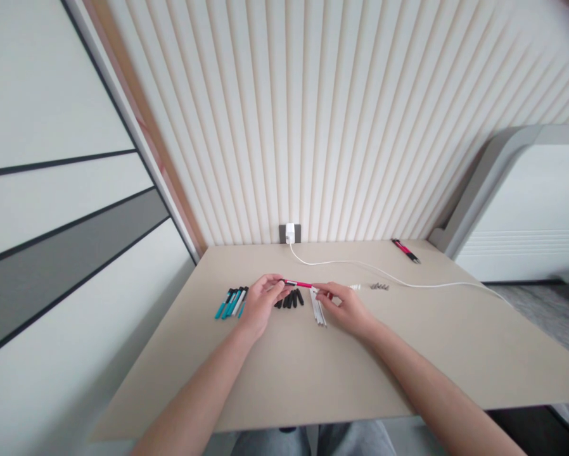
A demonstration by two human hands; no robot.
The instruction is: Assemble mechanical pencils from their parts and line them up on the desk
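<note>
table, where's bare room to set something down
Between the left forearm and right forearm, nearer than the white tubes; also right of the right forearm, nearer than the white cable. Crowded: the row from teal pens past black parts to small metal pieces.

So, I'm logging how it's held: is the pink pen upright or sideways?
Sideways: the pink pen runs from the left hand to the right hand, its barrel nearly level across the picture.

Ribbed cream wall (294,114), beige table (294,373), dark-striped white panels (42,76) left, pale headboard (536,196) right
</note>
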